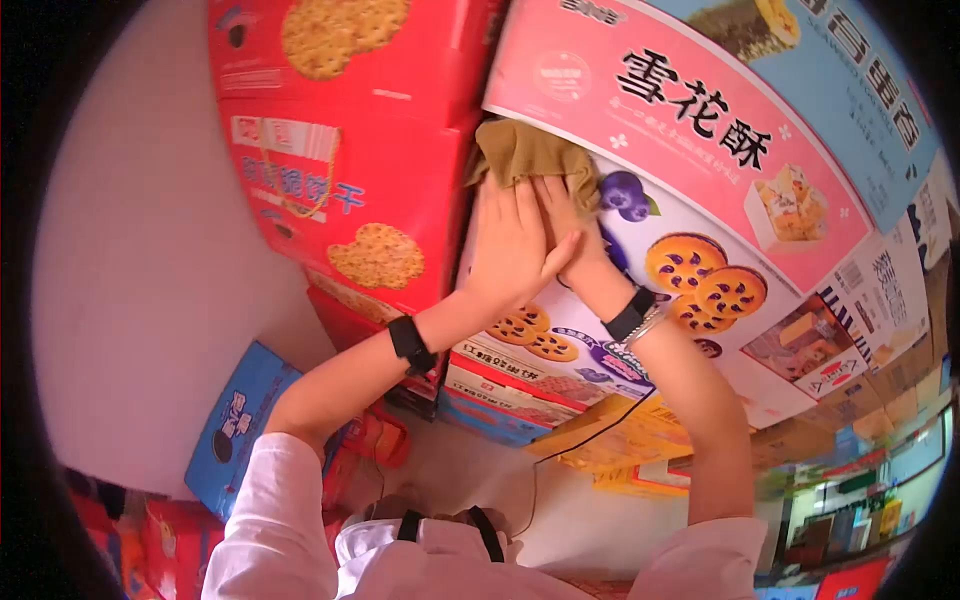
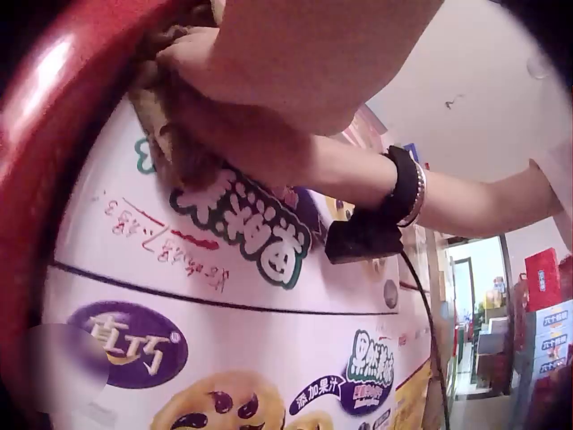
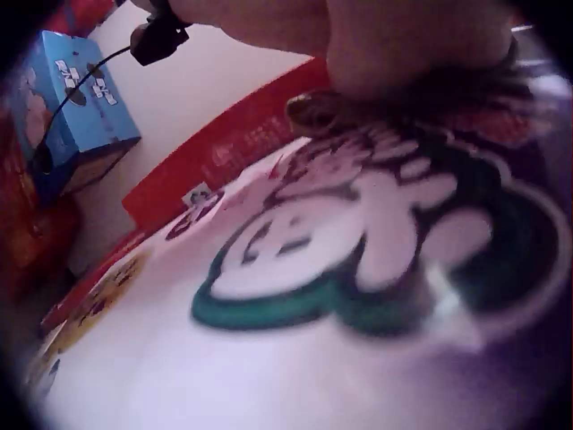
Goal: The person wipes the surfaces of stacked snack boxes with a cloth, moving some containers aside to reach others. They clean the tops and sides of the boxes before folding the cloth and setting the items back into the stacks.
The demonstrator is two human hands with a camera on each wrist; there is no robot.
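A brownish-tan cloth (image 1: 535, 158) lies bunched against a white carton (image 1: 625, 235) printed with blueberries and round cookies. Side by side, the left hand (image 1: 508, 240) and the right hand (image 1: 578, 235) press on the cloth's near edge with fingers extended, the left hand's thumb lying over the right hand. In the left wrist view the cloth (image 2: 166, 130) sits at the carton's edge beside the printed lettering. Close up in the right wrist view, the right hand (image 3: 416, 45) is over the green-edged lettering (image 3: 304, 246), with its fingers mostly hidden.
Red cracker cartons (image 1: 350, 190) stand stacked close at the left. A pink carton (image 1: 690, 120) rests above the white one, with a blue carton (image 1: 860, 110) beyond. Lower down are a tilted blue box (image 1: 240, 425) and yellow cartons (image 1: 620, 435). A black cable (image 1: 590, 437) hangs from the right wrist.
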